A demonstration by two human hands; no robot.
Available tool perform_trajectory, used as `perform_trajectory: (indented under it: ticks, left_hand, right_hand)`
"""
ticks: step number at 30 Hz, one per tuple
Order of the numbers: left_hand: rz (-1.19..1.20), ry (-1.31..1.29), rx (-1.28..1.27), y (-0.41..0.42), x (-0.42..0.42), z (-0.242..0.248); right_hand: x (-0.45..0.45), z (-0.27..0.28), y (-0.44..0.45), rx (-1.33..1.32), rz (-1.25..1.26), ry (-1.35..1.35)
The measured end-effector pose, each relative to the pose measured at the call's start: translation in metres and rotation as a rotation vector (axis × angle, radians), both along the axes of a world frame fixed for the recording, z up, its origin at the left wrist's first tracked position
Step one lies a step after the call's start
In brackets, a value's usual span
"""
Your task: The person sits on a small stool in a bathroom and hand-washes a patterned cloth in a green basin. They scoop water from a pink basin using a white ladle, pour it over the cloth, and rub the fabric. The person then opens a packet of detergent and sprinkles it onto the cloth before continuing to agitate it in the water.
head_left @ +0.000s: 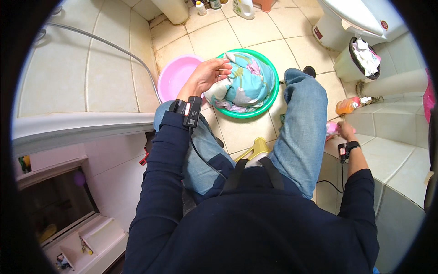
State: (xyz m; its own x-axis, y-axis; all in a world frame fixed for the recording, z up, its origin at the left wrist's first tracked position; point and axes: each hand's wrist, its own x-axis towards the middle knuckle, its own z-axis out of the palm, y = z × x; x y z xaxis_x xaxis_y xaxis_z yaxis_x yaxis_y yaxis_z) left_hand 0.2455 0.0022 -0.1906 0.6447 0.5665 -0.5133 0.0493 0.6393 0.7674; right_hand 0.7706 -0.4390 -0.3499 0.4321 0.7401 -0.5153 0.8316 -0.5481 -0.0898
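A bundled floral cloth (248, 82), turquoise with pink and white patches, is heaped in a round green plastic basin (255, 114) on the floor in front of me. My left hand (209, 73) is over the basin's left side beside the cloth, palm turned inward and fingers slightly curled, with nothing in it. Whether its fingertips touch the cloth, I cannot tell. Off to the right, beyond my knee, my right hand (346, 131) grips a pink object (332, 128) at the edge of the tiled ledge. My leg partly hides that object, so its kind is unclear.
Left of the green basin stands a pink basin (167, 77). An orange pump bottle (347, 105) is beside the ledge (393, 154). Farther right are a waste bin (345, 65) with paper and a toilet (359, 17). A grey hose (113, 47) hangs along the left wall.
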Motion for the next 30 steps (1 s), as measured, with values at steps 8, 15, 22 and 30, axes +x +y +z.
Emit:
perform_trajectory:
  ticks: [8,15,22,30]
  left_hand:
    - [0.238,-0.648,-0.340,0.002,-0.017,0.028]
    - [0.360,-0.843,-0.387,-0.006,-0.030,0.044]
    - [0.274,-0.799,-0.261,-0.003,-0.030,0.031]
    - [0.028,-0.098,0.587,-0.049,0.013,0.043]
  right_hand:
    - [0.050,0.153,0.086,0.470,-0.238,0.148]
    - [-0.010,0.296,0.160,0.930,-0.372,0.527]
    - [-0.081,0.350,0.243,1.188,-0.247,0.781]
    - [-0.202,0.321,0.317,0.810,-0.346,1.542]
